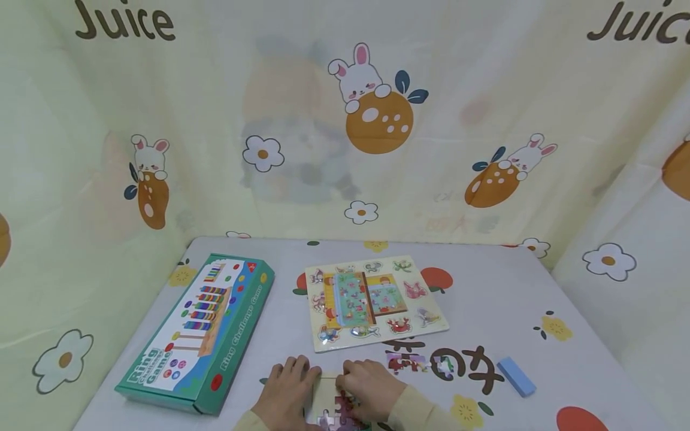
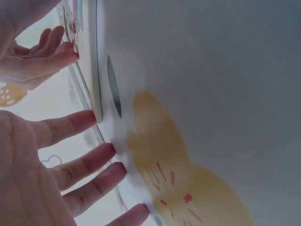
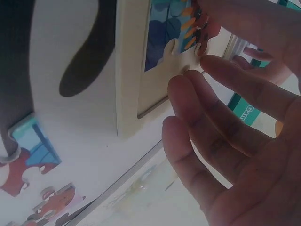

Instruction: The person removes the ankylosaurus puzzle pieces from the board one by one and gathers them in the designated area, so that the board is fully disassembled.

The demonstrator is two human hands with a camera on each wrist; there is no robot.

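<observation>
A framed jigsaw board (image 1: 325,389) lies at the table's near edge, with joined dark red and pinkish pieces in its lower part. My left hand (image 1: 286,392) rests along its left side. In the left wrist view, its spread fingers (image 2: 82,167) reach past the board's edge (image 2: 96,70), one fingertip at the corner. Bent over the pieces from the right is my right hand (image 1: 372,389). In the right wrist view, its thumb and index finger stand around a red jigsaw piece (image 3: 212,29) beside a blue one (image 3: 162,28); the thumb hides part of it.
Loose jigsaw pieces (image 1: 404,363) lie right of the board, near a blue block (image 1: 516,377). Behind stands a wooden animal puzzle (image 1: 431,320). A green Ring Challenge Game box (image 1: 237,335) lies at left. A printed curtain (image 1: 302,227) closes the back.
</observation>
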